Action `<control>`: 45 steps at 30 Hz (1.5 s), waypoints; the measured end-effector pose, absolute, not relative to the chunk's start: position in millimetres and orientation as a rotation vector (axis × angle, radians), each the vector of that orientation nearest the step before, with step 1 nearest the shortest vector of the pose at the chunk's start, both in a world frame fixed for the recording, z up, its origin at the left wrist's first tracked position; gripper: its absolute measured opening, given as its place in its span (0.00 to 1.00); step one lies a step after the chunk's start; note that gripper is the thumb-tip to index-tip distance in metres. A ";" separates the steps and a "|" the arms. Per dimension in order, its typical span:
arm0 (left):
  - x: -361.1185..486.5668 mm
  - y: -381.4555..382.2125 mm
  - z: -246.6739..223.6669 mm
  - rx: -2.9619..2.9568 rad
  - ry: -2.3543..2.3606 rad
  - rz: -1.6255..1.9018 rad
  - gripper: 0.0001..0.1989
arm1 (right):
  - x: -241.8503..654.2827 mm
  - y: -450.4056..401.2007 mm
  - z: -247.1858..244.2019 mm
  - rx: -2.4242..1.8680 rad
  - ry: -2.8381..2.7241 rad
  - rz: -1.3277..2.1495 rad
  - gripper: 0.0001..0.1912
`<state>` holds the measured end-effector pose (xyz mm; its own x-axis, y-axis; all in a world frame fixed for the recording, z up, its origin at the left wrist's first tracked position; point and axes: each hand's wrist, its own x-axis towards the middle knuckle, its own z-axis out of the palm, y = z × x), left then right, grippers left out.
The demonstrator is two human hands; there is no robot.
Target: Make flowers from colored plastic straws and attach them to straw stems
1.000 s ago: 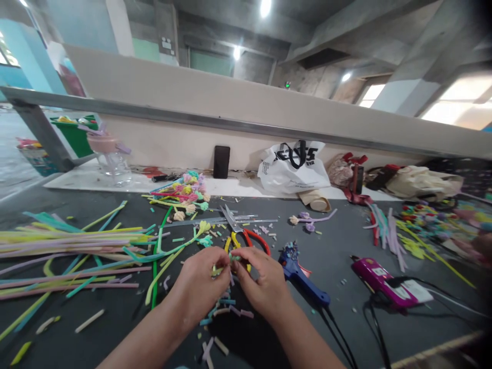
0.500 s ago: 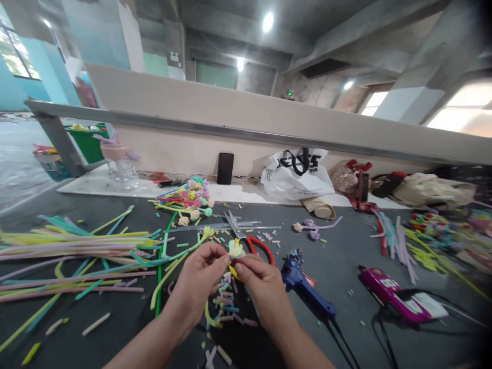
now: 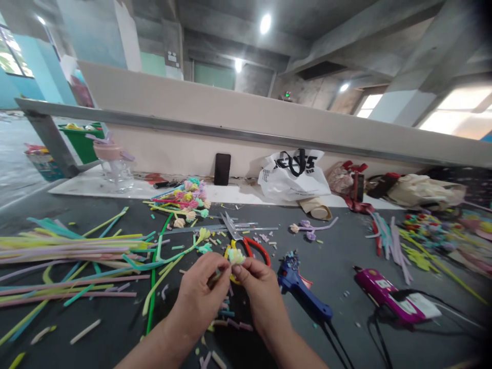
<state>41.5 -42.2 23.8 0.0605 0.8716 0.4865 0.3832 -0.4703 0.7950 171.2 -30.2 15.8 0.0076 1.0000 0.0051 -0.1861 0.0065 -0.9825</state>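
A small pale yellow and mint flower (image 3: 236, 255), made of fuzzy pipe cleaner, is held up over the dark table between my two hands. My left hand (image 3: 203, 294) pinches it from the left, thumb and forefinger closed near its base. From the right, my right hand (image 3: 265, 292) grips it with thumb and fingertips. Just beyond lie scissors (image 3: 257, 250) with red and yellow handles, their blades parted and pointing away. Cut pipe cleaner bits (image 3: 226, 313) are scattered below my hands. A yellow pipe cleaner flower (image 3: 203, 236) lies on its stem to the left.
Loose pipe cleaners (image 3: 73, 247) spread across the left. A blue glue gun (image 3: 305, 289) and a magenta corded device (image 3: 392, 294) lie right. Finished flowers (image 3: 192, 197), a phone (image 3: 222, 169) and a white bag (image 3: 294, 179) are along the back, below a partition (image 3: 230, 107).
My hands stay closed on the flower, which looks slightly turned and lower. The whole view has shifted a little, with the table things appearing further left.
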 end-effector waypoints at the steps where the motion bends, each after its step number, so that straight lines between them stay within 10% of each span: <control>1: 41.8 -42.5 24.7 1.883 1.241 1.398 0.05 | 171.4 -30.4 16.4 -1.085 -1.086 1.269 0.09; 45: 44.7 -41.2 26.2 0.867 0.819 1.045 0.14 | 182.2 -43.5 27.6 -0.956 -1.537 0.869 0.06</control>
